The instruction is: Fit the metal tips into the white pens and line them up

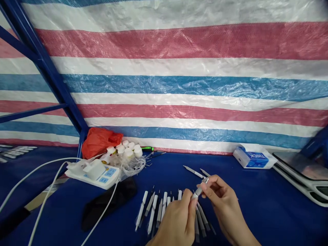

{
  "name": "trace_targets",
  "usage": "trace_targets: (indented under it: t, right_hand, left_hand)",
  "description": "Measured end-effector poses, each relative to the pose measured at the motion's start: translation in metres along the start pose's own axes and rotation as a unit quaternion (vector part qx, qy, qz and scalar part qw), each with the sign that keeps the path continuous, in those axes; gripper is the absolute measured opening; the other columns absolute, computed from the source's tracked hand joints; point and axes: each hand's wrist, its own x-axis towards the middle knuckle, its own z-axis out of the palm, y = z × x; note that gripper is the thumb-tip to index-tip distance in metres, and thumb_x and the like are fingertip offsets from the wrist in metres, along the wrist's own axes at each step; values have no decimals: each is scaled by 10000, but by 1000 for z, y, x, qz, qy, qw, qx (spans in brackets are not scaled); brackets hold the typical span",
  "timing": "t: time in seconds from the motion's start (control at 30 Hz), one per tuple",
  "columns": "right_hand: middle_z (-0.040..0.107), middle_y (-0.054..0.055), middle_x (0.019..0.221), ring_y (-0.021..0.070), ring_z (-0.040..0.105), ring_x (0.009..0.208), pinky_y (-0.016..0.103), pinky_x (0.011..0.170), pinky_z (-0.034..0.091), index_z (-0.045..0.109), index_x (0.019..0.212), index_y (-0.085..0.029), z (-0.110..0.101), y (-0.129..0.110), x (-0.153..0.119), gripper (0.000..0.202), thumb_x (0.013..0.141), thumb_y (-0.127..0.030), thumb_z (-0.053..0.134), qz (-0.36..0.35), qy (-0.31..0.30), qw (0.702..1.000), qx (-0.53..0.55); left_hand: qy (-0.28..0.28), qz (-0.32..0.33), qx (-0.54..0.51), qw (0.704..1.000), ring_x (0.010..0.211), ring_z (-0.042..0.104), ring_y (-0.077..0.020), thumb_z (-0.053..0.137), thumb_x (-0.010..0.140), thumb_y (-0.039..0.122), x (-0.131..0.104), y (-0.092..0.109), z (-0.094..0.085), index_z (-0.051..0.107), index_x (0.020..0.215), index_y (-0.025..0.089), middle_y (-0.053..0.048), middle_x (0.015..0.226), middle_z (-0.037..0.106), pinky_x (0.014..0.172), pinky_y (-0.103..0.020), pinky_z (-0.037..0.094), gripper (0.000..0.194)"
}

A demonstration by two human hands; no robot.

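Observation:
My left hand (179, 213) is closed round the lower end of a white and grey pen-like stick (197, 192), held at a slant over the blue table. The fingertips of my right hand (222, 198) pinch its upper end. Below and left of my hands lies a row of similar white and grey sticks (153, 213), some in clear wrapping and partly hidden by my left hand. Two more slim sticks (193, 171) rest just beyond my fingers.
A power strip (102, 176) with plugs and white cables, a black phone (110, 201), a red bag (98, 140) and white-capped bottles (128, 152) stand at the left. A tissue box (255, 157) and a scale-like device (304, 174) are at the right.

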Motion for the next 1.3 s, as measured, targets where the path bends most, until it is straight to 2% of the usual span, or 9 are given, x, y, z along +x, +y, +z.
trace_targets:
  t: [0.13, 0.23, 0.43, 0.63, 0.8, 0.97, 1.03, 1.2, 1.3]
  right_hand:
    - [736, 67, 842, 227, 687, 844, 362, 843, 560, 758, 838, -238, -1, 0, -3, 364, 649, -523, 882, 26, -27, 999, 38]
    - [760, 99, 973, 281, 694, 964, 451, 962, 529, 792, 964, -263, -2, -3, -6, 424, 658, -549, 862, 29, -41, 997, 55]
    - [750, 73, 876, 266, 676, 817, 441, 821, 569, 811, 827, -280, -7, 1, -2, 392, 574, -564, 901, 10, 5, 999, -32]
    - [771, 91, 1076, 328, 646, 1143, 528, 1057, 459, 811, 1036, -304, -1, 9, 4, 448, 655, -533, 870, 51, -68, 995, 52]
    - [769, 81, 1007, 260, 669, 888, 472, 941, 517, 820, 801, -259, 1, 11, 6, 391, 572, -564, 908, 39, -24, 999, 5]
    - [762, 79, 1060, 295, 645, 1104, 472, 1041, 463, 810, 1008, -273, -1, 5, 4, 448, 630, -496, 902, 37, -66, 996, 41]
    - [756, 79, 1059, 291, 643, 1104, 477, 1033, 468, 791, 1079, -280, -2, 3, 2, 476, 667, -505, 878, 37, -79, 995, 50]
    - [687, 36, 807, 223, 630, 852, 426, 910, 521, 779, 759, -247, 0, 6, 1, 325, 640, -531, 885, -13, -64, 998, 17]
    - [709, 44, 894, 231, 636, 898, 435, 947, 511, 807, 864, -268, 1, 6, -1, 343, 661, -538, 871, -3, -75, 997, 7]
  left_hand:
    - [-8, -55, -134, 989, 538, 348, -139, 216, 1032, 619, 0, 3, -5, 415, 831, 228, 47, 621, 357, 544, -286, 253, 482]
    - [-16, -62, -223, 973, 545, 309, -116, 295, 1015, 654, 1, 7, -12, 452, 814, 210, 63, 612, 321, 546, -263, 271, 512]
    - [-23, -47, -238, 970, 515, 285, -94, 496, 966, 614, 3, 10, -24, 427, 953, 221, 102, 597, 348, 499, -227, 229, 400]
    - [24, -12, -165, 986, 531, 319, -103, 411, 1021, 500, 4, 0, -28, 415, 827, 212, 80, 591, 359, 535, -243, 230, 347]
    - [78, -3, -82, 994, 567, 394, -121, 337, 1028, 399, 5, 2, -21, 429, 786, 210, 54, 625, 407, 581, -260, 271, 321]
    - [45, -9, -109, 993, 487, 341, -110, 434, 998, 441, 2, 4, -20, 431, 829, 223, 87, 561, 354, 511, -243, 233, 276]
    - [40, 6, -103, 994, 479, 352, -109, 435, 1000, 427, 2, 3, -20, 456, 856, 220, 86, 560, 373, 502, -238, 230, 253]
    - [81, 50, -21, 995, 581, 474, -133, 397, 1016, 360, 4, -3, -15, 522, 846, 212, 33, 682, 531, 571, -248, 306, 258]
    - [99, 62, 10, 993, 614, 501, -144, 378, 1017, 344, 5, -6, -13, 516, 830, 215, 19, 723, 564, 612, -256, 330, 266]
